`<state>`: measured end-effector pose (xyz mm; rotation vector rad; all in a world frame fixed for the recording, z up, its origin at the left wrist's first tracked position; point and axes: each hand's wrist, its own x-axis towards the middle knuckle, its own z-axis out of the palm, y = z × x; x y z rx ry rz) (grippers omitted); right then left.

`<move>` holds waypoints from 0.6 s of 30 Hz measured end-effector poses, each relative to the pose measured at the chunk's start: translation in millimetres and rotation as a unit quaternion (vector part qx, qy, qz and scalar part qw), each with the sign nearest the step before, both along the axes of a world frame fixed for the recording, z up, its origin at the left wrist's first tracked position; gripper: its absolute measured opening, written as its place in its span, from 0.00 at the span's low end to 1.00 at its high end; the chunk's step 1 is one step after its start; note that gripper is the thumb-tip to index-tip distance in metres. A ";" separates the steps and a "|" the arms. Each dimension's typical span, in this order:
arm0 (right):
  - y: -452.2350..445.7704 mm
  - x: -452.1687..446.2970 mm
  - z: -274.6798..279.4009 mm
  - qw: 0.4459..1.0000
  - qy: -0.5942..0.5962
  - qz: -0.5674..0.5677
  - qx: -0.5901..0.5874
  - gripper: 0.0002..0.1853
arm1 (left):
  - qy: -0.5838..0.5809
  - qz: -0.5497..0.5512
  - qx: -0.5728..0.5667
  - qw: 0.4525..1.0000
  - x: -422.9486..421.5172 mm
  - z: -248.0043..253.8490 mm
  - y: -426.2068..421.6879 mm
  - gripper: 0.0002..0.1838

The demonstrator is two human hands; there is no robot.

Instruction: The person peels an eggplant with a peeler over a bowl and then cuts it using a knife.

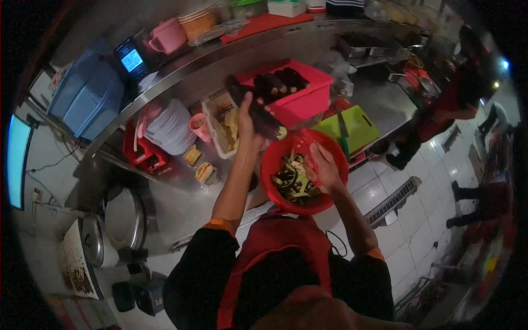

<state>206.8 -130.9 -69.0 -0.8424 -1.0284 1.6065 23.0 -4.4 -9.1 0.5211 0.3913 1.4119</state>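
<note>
My left hand (251, 129) grips a long dark eggplant (265, 120), its pale end pointing down toward the bowl. In my right hand (326, 169) is a red peeler (306, 147), partly hidden by my fingers and hard to tell from the bowl behind it. The peeler and the eggplant look slightly apart. Below both hands is a red bowl (270, 190), holding dark and pale green peel strips (294, 179). Several whole eggplants (280, 81) lie in a pink tub (300, 107) behind my left hand.
A green cutting board (360, 131) with a knife (343, 131) lies right of the tub. Left are a cream basket (221, 144), a pink mug (199, 126) and stacked white plates (169, 129). A steel shelf (181, 66) runs above. Another person (454, 104) stands at right.
</note>
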 end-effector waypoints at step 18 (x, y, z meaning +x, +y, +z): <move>24.6 -7.1 24.4 0.953 0.181 -0.203 -0.135 0.13 | 0.292 -0.075 0.368 0.880 -2.6 -15.3 -61.9 0.46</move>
